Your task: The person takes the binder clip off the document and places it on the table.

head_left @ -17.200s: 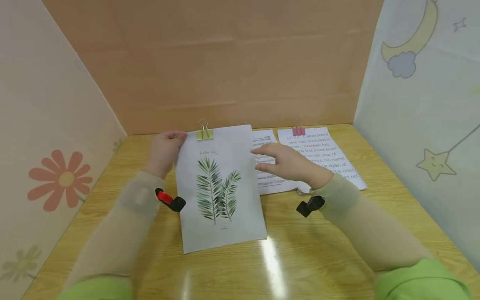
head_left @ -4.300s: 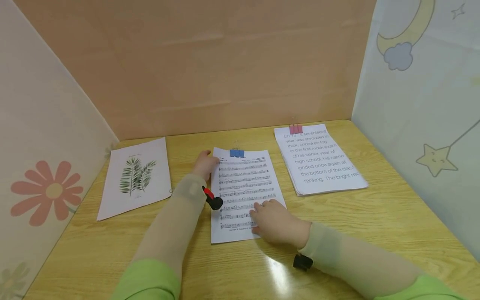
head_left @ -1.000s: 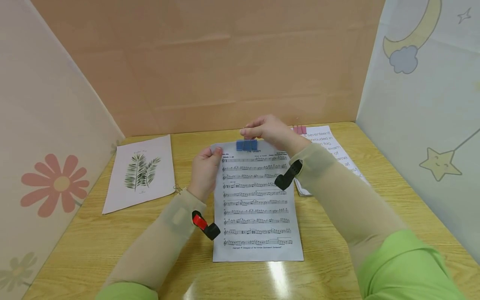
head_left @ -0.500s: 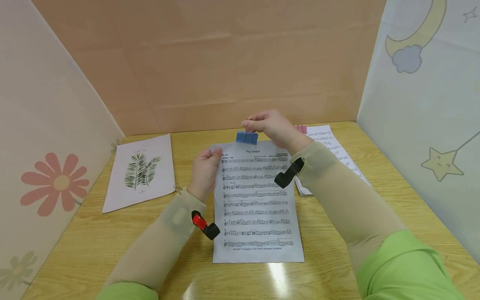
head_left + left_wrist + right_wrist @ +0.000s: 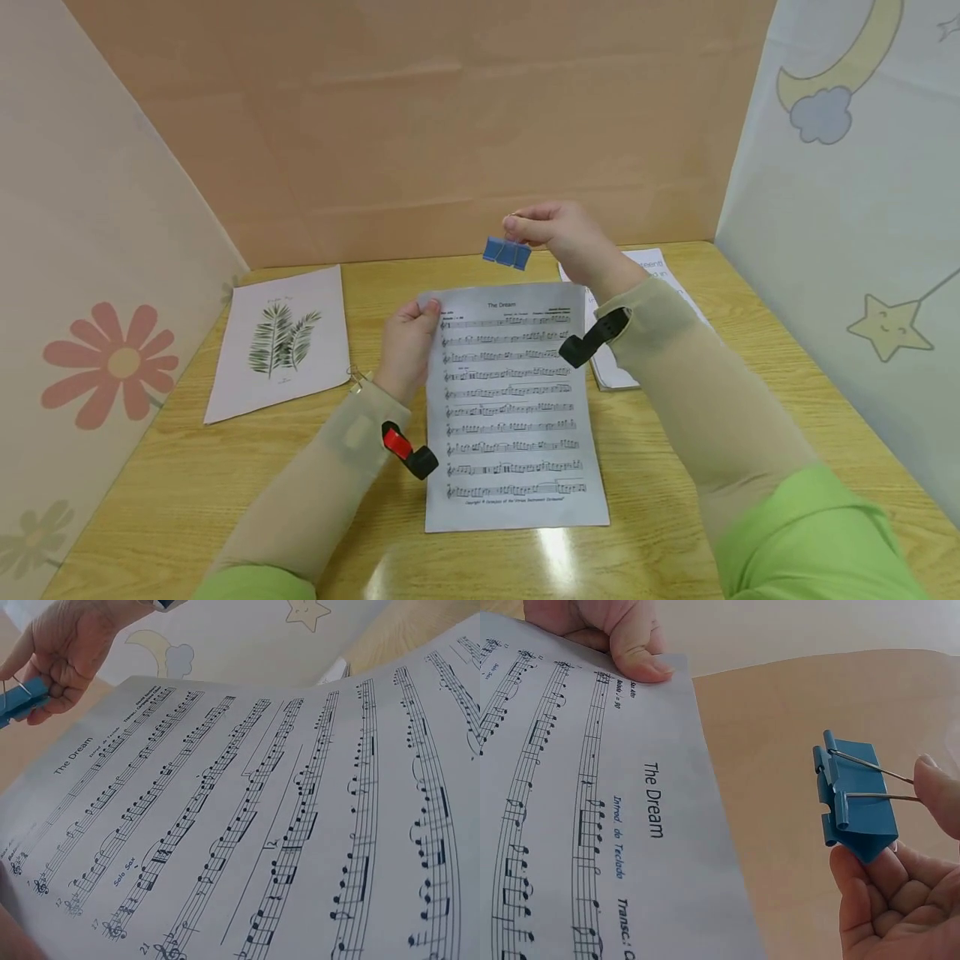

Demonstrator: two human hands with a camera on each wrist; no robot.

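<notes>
My left hand (image 5: 408,346) grips the upper left edge of the sheet music (image 5: 513,408), its thumb over the front, and holds it tilted up off the table. "The Dream" is printed along its top. Above that top edge, apart from the paper, a blue binder clip (image 5: 507,252) hangs from my right hand (image 5: 573,242). Thumb and fingers pinch the clip by its wire handles; in the right wrist view the clip (image 5: 859,791) has nothing between its lips. The left wrist view also has the right hand (image 5: 71,656) with the clip beyond the sheet's top.
A palm-leaf print (image 5: 281,346) lies at the left of the wooden table (image 5: 660,500), a yellowish clip (image 5: 356,379) at its right edge. Behind my right forearm lies a text stack (image 5: 611,367), partly hidden. An orange-brown backdrop (image 5: 450,125) and patterned side walls surround the table.
Over the last second the blue binder clip came off the sheet's top edge and rose up and rightward with my right hand. My left hand has kept its hold on the sheet.
</notes>
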